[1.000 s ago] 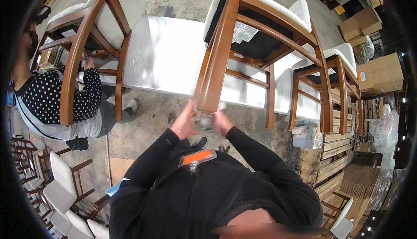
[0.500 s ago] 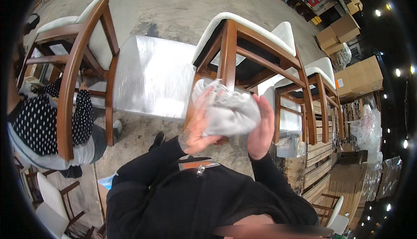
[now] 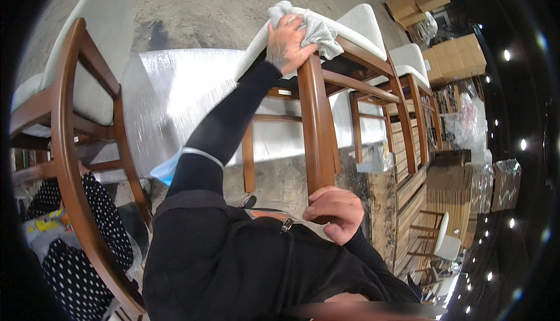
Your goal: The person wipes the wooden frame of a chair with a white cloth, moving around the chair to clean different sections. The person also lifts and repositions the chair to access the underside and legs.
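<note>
My left hand [image 3: 287,44] is closed over a crumpled light grey cloth [image 3: 324,34]. It presses the cloth against the top of a brown wooden chair leg, by the corner of the pale upholstered seat. The near end of that chair leg [image 3: 316,117] is gripped by my right hand [image 3: 338,211], with its fingers curled round the wood. The chair [image 3: 364,46] has a pale fabric seat and wooden rails between its legs. Part of the seat corner is hidden behind my left hand and the cloth.
A plastic-wrapped silvery platform [image 3: 175,82] lies under the chair. Another chair [image 3: 70,117] stands at the left, with a person in a dotted sleeve [image 3: 105,222] behind it. More chairs [image 3: 411,67], wooden pallets [image 3: 402,195] and cardboard boxes [image 3: 461,58] are on the right.
Both hands were together on the bunched cloth. My left hand has carried it forward to the seat corner; my right hand has let go and taken hold of the chair leg's near end.
</note>
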Demonstrator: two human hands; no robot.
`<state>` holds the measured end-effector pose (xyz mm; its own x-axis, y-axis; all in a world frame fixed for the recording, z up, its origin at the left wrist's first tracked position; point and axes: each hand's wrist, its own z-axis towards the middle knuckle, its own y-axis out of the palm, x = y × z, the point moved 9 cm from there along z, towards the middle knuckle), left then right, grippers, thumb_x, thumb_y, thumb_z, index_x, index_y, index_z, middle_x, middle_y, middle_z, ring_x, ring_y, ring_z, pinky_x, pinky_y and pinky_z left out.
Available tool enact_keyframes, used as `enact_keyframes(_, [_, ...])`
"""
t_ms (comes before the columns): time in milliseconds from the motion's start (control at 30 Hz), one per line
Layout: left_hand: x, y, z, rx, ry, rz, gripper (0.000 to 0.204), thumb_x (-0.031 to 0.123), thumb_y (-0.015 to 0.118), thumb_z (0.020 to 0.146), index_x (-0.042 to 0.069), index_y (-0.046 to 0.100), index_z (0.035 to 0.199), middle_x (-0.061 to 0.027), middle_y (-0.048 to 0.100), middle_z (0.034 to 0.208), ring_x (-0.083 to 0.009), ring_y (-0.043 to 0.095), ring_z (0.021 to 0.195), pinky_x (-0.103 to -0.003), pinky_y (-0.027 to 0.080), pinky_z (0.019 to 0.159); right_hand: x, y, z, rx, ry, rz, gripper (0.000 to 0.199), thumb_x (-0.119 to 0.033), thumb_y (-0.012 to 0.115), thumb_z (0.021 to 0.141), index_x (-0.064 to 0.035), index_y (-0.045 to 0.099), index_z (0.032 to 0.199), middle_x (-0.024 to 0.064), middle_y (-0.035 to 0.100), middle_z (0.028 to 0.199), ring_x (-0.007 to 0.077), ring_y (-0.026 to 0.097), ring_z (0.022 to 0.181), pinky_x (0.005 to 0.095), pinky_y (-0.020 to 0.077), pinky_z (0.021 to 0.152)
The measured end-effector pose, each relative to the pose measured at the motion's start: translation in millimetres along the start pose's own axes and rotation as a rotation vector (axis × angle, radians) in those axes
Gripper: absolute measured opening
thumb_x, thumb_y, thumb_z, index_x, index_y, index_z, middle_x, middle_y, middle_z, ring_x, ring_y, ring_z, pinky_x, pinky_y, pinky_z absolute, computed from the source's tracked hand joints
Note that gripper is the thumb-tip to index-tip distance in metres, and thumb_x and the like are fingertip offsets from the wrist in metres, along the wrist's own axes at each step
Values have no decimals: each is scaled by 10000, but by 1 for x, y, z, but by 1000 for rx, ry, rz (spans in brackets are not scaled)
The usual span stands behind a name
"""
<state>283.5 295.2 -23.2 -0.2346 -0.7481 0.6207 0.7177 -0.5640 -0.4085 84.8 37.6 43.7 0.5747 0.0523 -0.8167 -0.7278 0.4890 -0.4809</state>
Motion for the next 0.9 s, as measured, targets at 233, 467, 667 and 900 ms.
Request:
enact_keyframes(233, [154,-53,-172,-27,101,-538,590,359,773,755,145,653,1291,-206,447,1496,-441,339,1426,-599,283,1158,42,-2,-31,360,569,107,895,-271,696,922,27,135,1552,188,242,1577,294,276,1467,436,220,1197])
enact_keyframes(467, [48,-13,-85,167,245,-441,680,534,633,826,142,585,1380,-201,424,1514,-424,329,1430,-556,222,1199,41,4,-19,311,725,-2,1201,-163,799,864,-55,-156,1583,165,548,1329,253,597,1181,401,475,1012])
enact_keyframes(667, [-48,61,-80,127,33,-480,649,538,549,913,171,511,1446,-120,432,1531,-319,343,1446,-508,173,1229,45,3,-19,346,920,-50,1167,82,723,755,-125,-32,1621,156,572,1247,200,667,890,331,568,782])
enact_keyframes(900, [-166,142,-233,-93,-480,-126,562,339,593,944,59,474,1416,-152,460,1472,-327,447,1364,-446,333,1162,49,2,-26,459,923,96,1177,-91,835,807,-88,-19,1616,183,475,1411,228,646,940,372,569,834])
